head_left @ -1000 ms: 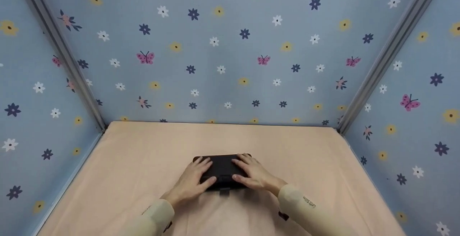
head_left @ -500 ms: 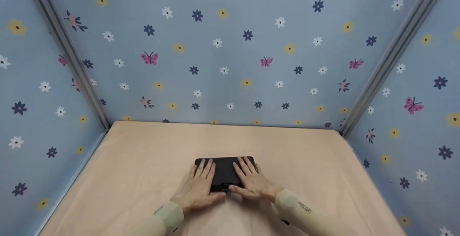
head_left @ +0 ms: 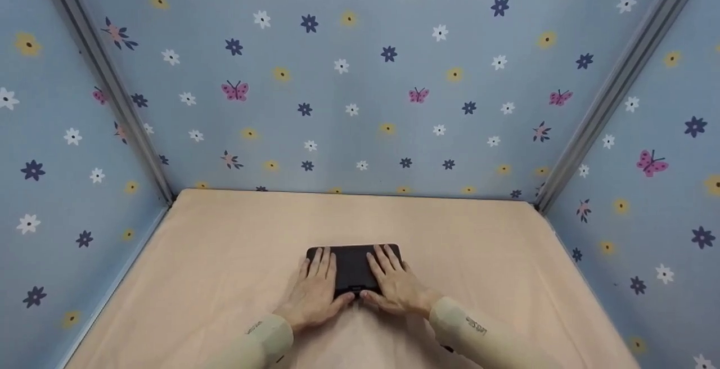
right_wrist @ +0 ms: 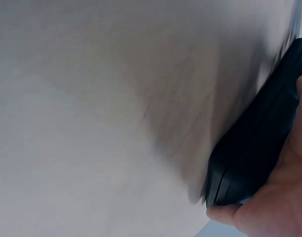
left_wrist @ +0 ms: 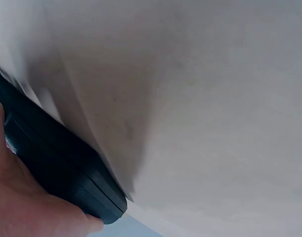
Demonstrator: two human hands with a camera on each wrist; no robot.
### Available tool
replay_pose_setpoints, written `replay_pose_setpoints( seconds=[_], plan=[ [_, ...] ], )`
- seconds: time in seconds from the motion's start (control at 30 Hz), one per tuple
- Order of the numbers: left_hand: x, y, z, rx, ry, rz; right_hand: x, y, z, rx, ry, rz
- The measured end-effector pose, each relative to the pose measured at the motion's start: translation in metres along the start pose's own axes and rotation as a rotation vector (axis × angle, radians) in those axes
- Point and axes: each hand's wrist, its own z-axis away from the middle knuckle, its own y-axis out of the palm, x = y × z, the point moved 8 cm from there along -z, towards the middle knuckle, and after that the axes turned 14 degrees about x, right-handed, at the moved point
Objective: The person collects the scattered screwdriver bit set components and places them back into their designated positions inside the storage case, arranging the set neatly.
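Observation:
A black hard plastic case (head_left: 352,268), its lid down, lies on the cloth-covered table. My left hand (head_left: 315,293) rests on the left side of the lid with straight fingers, its thumb at the front edge. On the right side, my right hand (head_left: 398,286) lies the same way. Both thumbs come close together beside the dark latch (head_left: 356,288) at the front middle. In the left wrist view, a seam line runs along the side of the case (left_wrist: 66,153). The right wrist view shows the case's other end (right_wrist: 249,148) under the hand.
Pale peach cloth (head_left: 247,228) covers the table. A blue flowered panel (head_left: 360,76) rises behind it, with similar panels at left (head_left: 50,200) and right (head_left: 647,234). Grey metal posts (head_left: 112,88) stand at the back corners.
Both thumbs have moved from the lid to the case's front edge, and the left hand has turned and come nearer. The dark flap that stuck out at the front no longer shows there.

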Motion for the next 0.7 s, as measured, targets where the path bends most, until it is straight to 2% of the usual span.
replay_pose_setpoints(
  seconds=[0.17,0.53,0.7],
  plan=[
    [-0.003,0.003,-0.002,-0.018,0.0,0.004,-0.001,0.003,0.0,-0.005,0.016,-0.011],
    [-0.005,0.013,-0.003,-0.017,-0.06,0.032,0.004,0.014,-0.003,-0.022,0.078,-0.017],
    [-0.001,0.01,-0.004,-0.029,-0.046,0.052,0.004,0.012,-0.007,-0.034,0.07,-0.04]
  ],
)
